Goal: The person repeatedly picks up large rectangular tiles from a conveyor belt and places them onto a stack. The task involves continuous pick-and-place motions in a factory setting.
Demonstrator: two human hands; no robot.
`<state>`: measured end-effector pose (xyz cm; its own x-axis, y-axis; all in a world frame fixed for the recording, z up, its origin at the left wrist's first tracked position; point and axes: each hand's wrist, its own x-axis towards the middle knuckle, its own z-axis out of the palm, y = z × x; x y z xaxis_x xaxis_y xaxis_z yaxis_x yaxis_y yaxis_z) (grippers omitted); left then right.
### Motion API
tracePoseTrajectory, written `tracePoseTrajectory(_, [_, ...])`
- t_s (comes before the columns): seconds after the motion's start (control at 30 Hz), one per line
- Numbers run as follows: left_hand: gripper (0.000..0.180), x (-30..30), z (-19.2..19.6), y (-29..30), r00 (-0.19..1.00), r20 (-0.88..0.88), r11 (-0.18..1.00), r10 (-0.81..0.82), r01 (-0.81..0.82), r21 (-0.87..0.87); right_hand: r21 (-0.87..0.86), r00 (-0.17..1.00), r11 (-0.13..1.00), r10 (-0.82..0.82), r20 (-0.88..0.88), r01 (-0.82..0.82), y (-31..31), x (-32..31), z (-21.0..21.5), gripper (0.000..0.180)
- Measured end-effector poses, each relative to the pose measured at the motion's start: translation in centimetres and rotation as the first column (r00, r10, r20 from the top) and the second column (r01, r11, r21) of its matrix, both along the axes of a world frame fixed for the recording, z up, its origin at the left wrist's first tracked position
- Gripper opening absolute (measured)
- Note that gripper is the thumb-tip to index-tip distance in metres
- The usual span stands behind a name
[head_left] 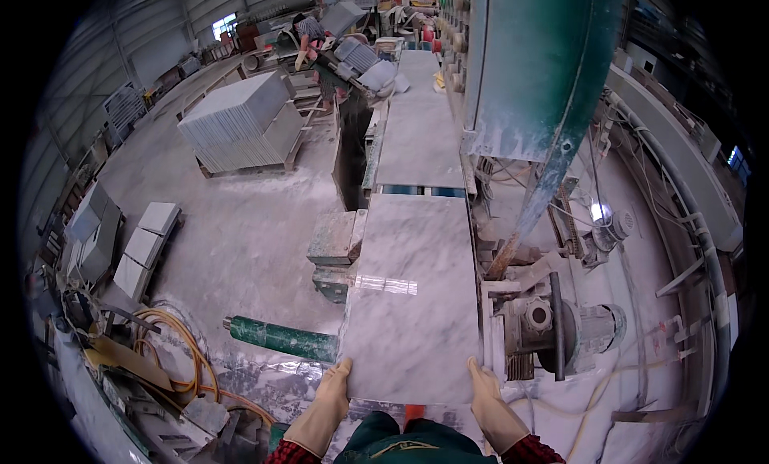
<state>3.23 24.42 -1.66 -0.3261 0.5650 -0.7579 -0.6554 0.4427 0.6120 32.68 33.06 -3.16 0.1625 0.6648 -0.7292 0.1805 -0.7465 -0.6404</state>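
A pale grey, polished stone slab [412, 312] lies lengthwise in front of me on a roller line, its near edge close to my body. At its near left corner, my left hand [330, 390], in a cream glove, is closed on the slab's side edge. The right hand [486, 390], gloved alike, grips the opposite side near the right corner. Both hands' undersides are hidden. Farther along the line lies another pale slab [420, 139], apart from mine by a narrow gap where blue rollers [403, 189] show.
A green roller [280, 337] juts out left of the slab. Beyond it stands a stack of slabs [240, 119] on a pallet. To the right are a tall green machine housing [529, 71] and a motor [589, 333]. Orange hose [192, 360] lies coiled at lower left.
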Motion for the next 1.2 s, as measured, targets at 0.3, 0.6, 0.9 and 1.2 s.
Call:
tracePoseTrajectory(0.3, [0.028, -1.8, -3.3, 2.6, 1.000, 0.014, 0.999, 0.013, -0.014, 0.035, 0.015, 0.992, 0.993, -0.120, -0.047, 0.120, 2.5, -1.6, 0.5, 0.053])
tracePoseTrajectory(0.6, [0.030, -2.9, -3.4, 3.8, 1.000, 0.027, 1.000, -0.011, 0.011, -0.012, 0.117, 0.989, 0.982, -0.141, -0.047, 0.146, 2.4, -1.9, -3.4, 0.057])
tracePoseTrajectory(0.9, [0.029, -2.8, -2.9, 5.4, 0.999, 0.039, 1.000, -0.020, 0.019, 0.022, 0.102, 0.982, 0.978, -0.175, -0.071, 0.181, 4.0, -2.1, -3.1, 0.048])
tracePoseTrajectory(1.2, [0.033, -2.9, -3.5, 6.3, 0.999, 0.051, 1.000, -0.020, 0.019, 0.012, 0.145, 0.980, 0.969, -0.197, -0.036, 0.200, 4.7, -2.0, -4.1, 0.059])
